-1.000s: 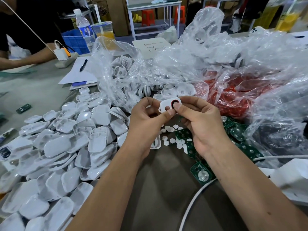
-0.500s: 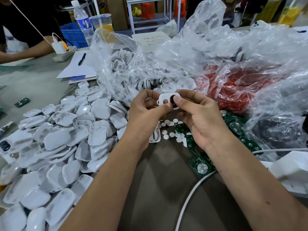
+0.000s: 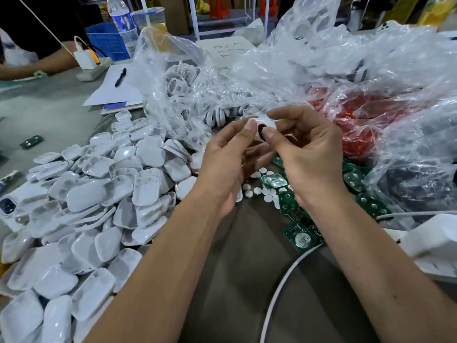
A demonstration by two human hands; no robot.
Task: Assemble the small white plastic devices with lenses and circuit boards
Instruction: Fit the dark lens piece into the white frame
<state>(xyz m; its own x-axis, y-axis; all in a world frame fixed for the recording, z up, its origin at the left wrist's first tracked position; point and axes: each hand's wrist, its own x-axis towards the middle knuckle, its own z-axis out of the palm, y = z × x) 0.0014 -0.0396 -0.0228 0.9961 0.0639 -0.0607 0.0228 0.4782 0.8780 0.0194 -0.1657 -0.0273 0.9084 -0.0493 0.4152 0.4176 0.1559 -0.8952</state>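
Both hands hold one small white plastic shell (image 3: 265, 121) above the table's middle. A dark round lens (image 3: 261, 129) sits in it. My left hand (image 3: 230, 159) pinches the shell's left side with thumb and forefinger. My right hand (image 3: 306, 154) pinches it at the lens from the right, thumb tip on the lens edge. Below the hands lie small white round discs (image 3: 254, 189) and green circuit boards (image 3: 303, 237). A heap of white shell halves (image 3: 103, 191) covers the table's left.
Clear plastic bags hold white ring parts (image 3: 188, 85) and red parts (image 3: 356, 125) behind my hands. A white cable (image 3: 279, 283) curves at the lower right, beside a white box (image 3: 437, 241). Papers with a pen (image 3: 120, 76), a water bottle (image 3: 122, 23) and another person's arm (image 3: 37, 63) are at the far left.
The shell has turned edge-on between my fingers, and both hands have loosened and spread a little around it. The camera has tilted down slightly.
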